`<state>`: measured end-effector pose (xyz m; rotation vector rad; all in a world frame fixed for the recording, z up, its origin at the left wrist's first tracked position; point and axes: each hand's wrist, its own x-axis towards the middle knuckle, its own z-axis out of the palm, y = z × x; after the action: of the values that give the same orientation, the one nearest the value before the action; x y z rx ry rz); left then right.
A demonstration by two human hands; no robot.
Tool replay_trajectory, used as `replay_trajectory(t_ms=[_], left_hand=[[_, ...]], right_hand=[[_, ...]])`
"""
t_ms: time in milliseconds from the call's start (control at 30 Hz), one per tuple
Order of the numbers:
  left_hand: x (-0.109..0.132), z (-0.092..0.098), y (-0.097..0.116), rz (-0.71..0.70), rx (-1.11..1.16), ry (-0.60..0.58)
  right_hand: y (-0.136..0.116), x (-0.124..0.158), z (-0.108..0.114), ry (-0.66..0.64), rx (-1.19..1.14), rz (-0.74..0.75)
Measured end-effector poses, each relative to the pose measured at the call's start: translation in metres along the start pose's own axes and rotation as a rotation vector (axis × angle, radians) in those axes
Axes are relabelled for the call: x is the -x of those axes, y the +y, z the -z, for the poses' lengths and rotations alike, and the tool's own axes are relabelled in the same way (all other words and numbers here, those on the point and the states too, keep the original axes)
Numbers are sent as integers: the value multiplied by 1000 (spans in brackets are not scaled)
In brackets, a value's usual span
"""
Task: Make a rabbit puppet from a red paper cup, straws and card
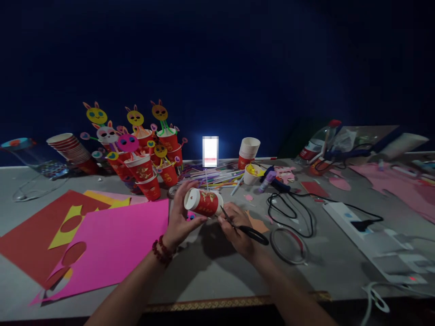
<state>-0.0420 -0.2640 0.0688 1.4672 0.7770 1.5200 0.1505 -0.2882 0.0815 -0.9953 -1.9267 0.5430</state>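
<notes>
A red paper cup (208, 203) with gold print and a white rim lies on its side in the air, above the grey table (210, 280). My left hand (181, 213) is wrapped round it, with the thumb underneath and the fingers behind. My right hand (238, 226) is closed on a pair of scissors (253, 234) with black handles. The dark blades point up and left, touching or very near the cup's right end. A small dark mark shows on the cup's white left end. Part of a blue-and-pink paper piece (191, 217) shows beneath my left hand.
Pink paper sheets (136, 244) and a red sheet (23, 240) lie at left. Decorated red cups with bunny faces (129, 142) stand behind. Pipe cleaners (220, 177), a glue stick (268, 181), black cable (311, 222), tape roll (288, 246) and power strip (353, 242) lie around.
</notes>
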Motion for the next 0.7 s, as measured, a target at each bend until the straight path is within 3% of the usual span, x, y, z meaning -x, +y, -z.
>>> replay_trajectory(t_ms=[100, 267, 533, 700], left_hand=[[3, 1, 3, 22, -199, 11], [15, -9, -2, 19, -389, 206], [25, -27, -1, -55, -309, 235], [26, -30, 0, 65, -270, 233]], right_hand=[[-3, 0, -1, 9, 36, -7], [-5, 1, 0, 21, 64, -82], [2, 6, -11, 204, -157, -314], [0, 4, -3, 181, 65, -128]])
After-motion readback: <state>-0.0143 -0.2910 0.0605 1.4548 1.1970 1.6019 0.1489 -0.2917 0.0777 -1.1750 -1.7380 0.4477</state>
